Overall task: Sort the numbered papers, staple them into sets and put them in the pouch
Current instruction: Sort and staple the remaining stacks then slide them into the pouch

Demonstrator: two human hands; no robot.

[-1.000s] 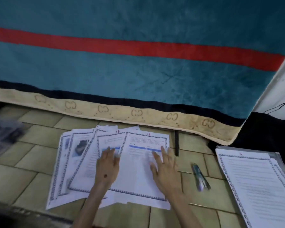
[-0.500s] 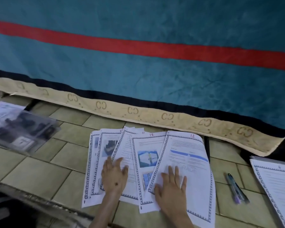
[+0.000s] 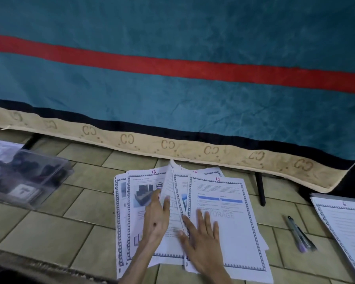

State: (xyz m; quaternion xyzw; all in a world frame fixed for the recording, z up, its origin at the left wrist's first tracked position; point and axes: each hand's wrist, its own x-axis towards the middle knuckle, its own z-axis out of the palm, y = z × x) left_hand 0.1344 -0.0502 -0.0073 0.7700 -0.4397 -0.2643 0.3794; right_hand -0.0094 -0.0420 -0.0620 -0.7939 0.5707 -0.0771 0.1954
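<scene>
The sorting step is in hand: nothing looks stapled yet. The fanned numbered papers [image 3: 223,222] lie on the tiled floor [image 3: 49,228] directly under both hands. The left hand [image 3: 156,220] has its fingers spread and seems to lift the edge of a middle sheet [image 3: 168,187], which curls up off the fan; whether it pinches that sheet I cannot tell. The right hand [image 3: 201,240] lies flat and spread on the sheet marked 12 [image 3: 230,206], holding it down. Left of the left hand shows the sheet marked 13 [image 3: 143,191]. A clear pouch [image 3: 27,181] sits well off to the left, a second paper stack [image 3: 344,226] well off to the right, pens [image 3: 299,234] between it and the right hand. Next, the lifted sheet likely needs pulling free and placing in number order.
</scene>
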